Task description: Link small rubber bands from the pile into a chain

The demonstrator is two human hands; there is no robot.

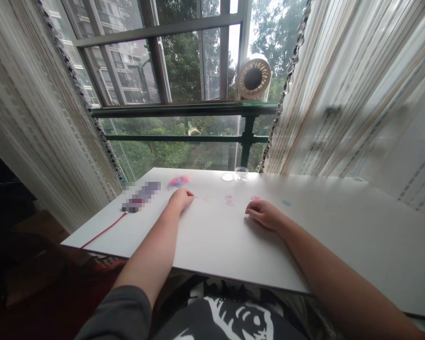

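Note:
My left hand [181,198] rests on the white board [205,236] with its fingers curled in; what they hold, if anything, is hidden. A pink and blue heap of small pieces [179,181] lies just beyond it. My right hand [264,213] lies on the board with fingers curled, near a small pink piece [255,198]. Between the hands sit faint pink bits [228,199]. A small teal piece [286,202] lies to the right of my right hand.
A blurred dark object [141,196] with a red cord [102,232] lies at the board's left. A small clear cup [241,173] and a round lid [227,176] stand at the far edge. A fan [253,78] sits on the window rail. Curtains hang on both sides.

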